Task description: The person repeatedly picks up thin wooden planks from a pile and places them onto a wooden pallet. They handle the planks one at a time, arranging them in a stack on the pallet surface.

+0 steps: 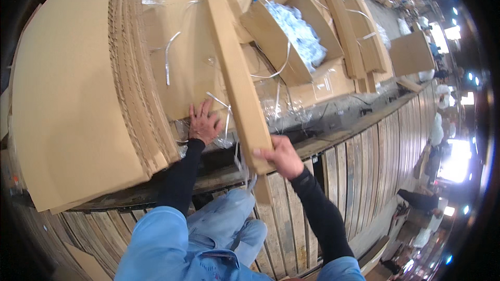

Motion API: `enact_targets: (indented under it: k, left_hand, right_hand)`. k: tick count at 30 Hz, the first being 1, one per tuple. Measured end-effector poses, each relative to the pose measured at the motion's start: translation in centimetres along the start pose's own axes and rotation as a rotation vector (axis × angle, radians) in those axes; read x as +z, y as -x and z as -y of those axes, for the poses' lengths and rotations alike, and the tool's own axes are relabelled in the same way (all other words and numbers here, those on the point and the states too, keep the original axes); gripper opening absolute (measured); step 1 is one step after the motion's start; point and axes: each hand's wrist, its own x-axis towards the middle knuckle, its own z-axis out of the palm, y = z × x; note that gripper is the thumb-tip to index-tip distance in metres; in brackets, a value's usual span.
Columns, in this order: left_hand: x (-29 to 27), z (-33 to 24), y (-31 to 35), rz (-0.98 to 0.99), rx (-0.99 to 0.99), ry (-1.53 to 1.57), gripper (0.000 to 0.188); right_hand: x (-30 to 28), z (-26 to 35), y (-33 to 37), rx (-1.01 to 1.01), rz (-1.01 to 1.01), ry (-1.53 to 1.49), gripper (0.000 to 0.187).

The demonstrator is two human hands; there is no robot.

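A long, narrow folded cardboard piece (237, 80) runs away from me across the cardboard-covered surface. My right hand (284, 157) grips its near end, the thumb on top and the fingers around the side. My left hand (204, 123) lies with fingers spread on a flat cardboard sheet (182, 86), left of the long piece. White plastic straps (221, 101) lie loose beside that hand. Just beyond my right hand's piece sits an open cardboard box (278, 44) with crumpled pale blue plastic (299, 31) inside.
On the left stands a tall stack of flat cardboard sheets (78, 83). Narrow cardboard bundles (359, 41) lie at the far right, tied with straps. Wooden slats (359, 161) run along the near side under me. A person (419, 201) is in the distance at right.
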Motion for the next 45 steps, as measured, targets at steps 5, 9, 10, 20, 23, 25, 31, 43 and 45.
enact_targets:
  k: [5,9,10,20,23,25,31,43,45]
  left_hand:
    - [0.9,2.4,-0.8,-0.351,-0.001,0.27,0.036]
    - [-3.2,-7.0,4.8,0.228,-0.567,1.606,0.047]
    - [-4.4,-9.7,6.6,0.307,-0.619,1.747,0.05]
    - [-16.2,-20.2,8.0,0.367,-0.208,2.059,0.056]
    - [-22.1,-22.3,4.4,0.392,0.106,2.227,0.057]
    - [-26.6,-24.1,2.4,0.346,0.293,2.108,0.058]
    - [-37.7,-27.1,-2.3,0.09,0.852,1.677,0.05]
    - [-39.3,-24.2,-2.3,-0.015,1.042,1.339,0.067]
    - [-38.1,-25.9,-0.2,0.122,1.032,1.448,0.069]
  right_hand:
    - [3.5,-8.6,14.6,0.013,-0.074,-0.088,0.037]
    - [6.9,-17.5,23.0,-0.087,-0.316,0.632,0.041]
    - [8.2,-19.7,23.9,-0.136,-0.357,0.86,0.042]
    - [10.0,-24.3,29.5,-0.593,-0.817,0.829,0.046]
    - [7.3,-16.9,26.8,-0.817,-1.022,0.657,0.08]
    - [5.7,-11.4,24.4,-0.937,-0.956,0.61,0.096]
    - [5.7,0.2,23.6,-1.145,-0.763,0.429,0.102]
    - [-3.9,-4.4,41.1,-1.404,-1.445,0.415,0.039]
    - [-1.8,-5.8,43.4,-1.232,-1.381,0.458,0.041]
